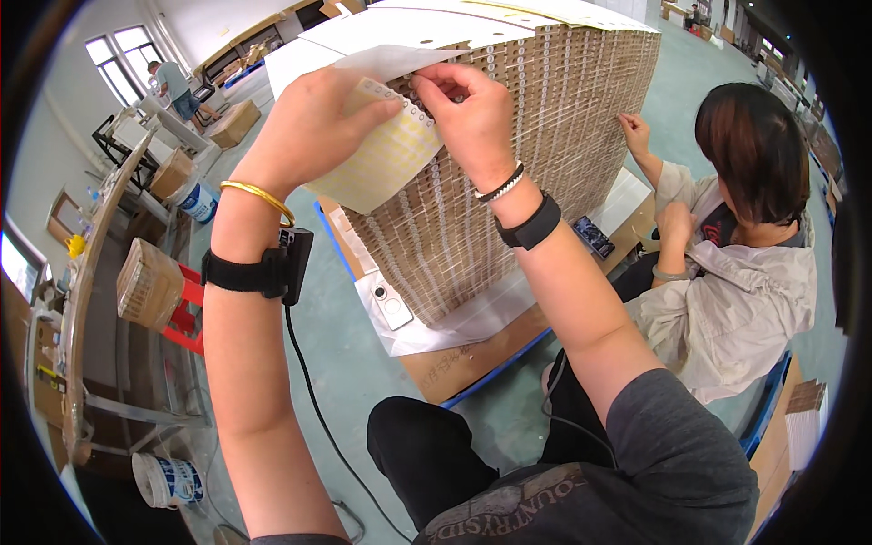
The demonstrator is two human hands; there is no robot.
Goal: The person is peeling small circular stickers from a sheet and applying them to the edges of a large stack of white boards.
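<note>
My left hand (pixel 313 127) grips a pale yellow sheet of stickers (pixel 386 163), thumb on its front. Small round marks run along the sheet's upper right edge. Close beside that edge, my right hand (pixel 477 123) is closed in a pinch against the upper side of a big stack of boards (pixel 572 118). Whatever lies between its fingertips is too small to make out. The stack shows brown layered edges with rows of small whitish round spots, and its top is white. A thin white sheet (pixel 400 60) lifts at the top edge, behind my hands.
At the right, a seated person (pixel 727 245) reaches one hand to the same stack. A phone (pixel 593 238) and a white power strip (pixel 391 302) lie by the stack's base, over a blue pallet (pixel 500 368). Cartons (pixel 150 282) and buckets (pixel 168 480) stand left. Another person (pixel 173 86) stands far left.
</note>
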